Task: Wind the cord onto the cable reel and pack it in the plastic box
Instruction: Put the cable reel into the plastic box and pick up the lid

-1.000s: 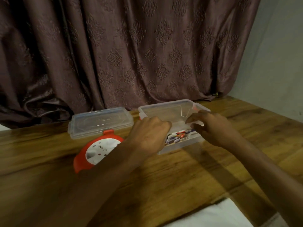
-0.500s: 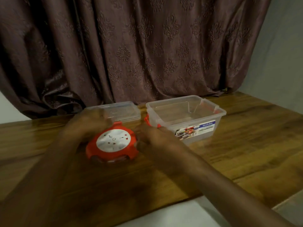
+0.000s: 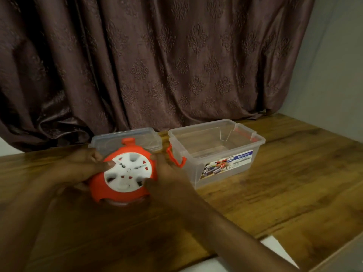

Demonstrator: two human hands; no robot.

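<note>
The red cable reel (image 3: 117, 190) with a white socket face is tilted up off the wooden table, held between both hands. My left hand (image 3: 82, 167) grips its left side, thumb on the white face. My right hand (image 3: 167, 177) grips its right side, thumb at the lower right rim. No loose cord shows. The clear plastic box (image 3: 243, 154) stands open to the right with red latches and a printed label. Its clear lid (image 3: 145, 138) lies flat behind the reel.
A dark patterned curtain (image 3: 157, 65) hangs right behind the table's far edge. A grey wall (image 3: 334, 55) rises at the right. The wooden table (image 3: 294, 193) runs to the right, with a white surface (image 3: 275, 246) below its near edge.
Both hands left the plastic box and moved left to the reel. The reel has been lifted and tilted up, face toward me. The view has shifted.
</note>
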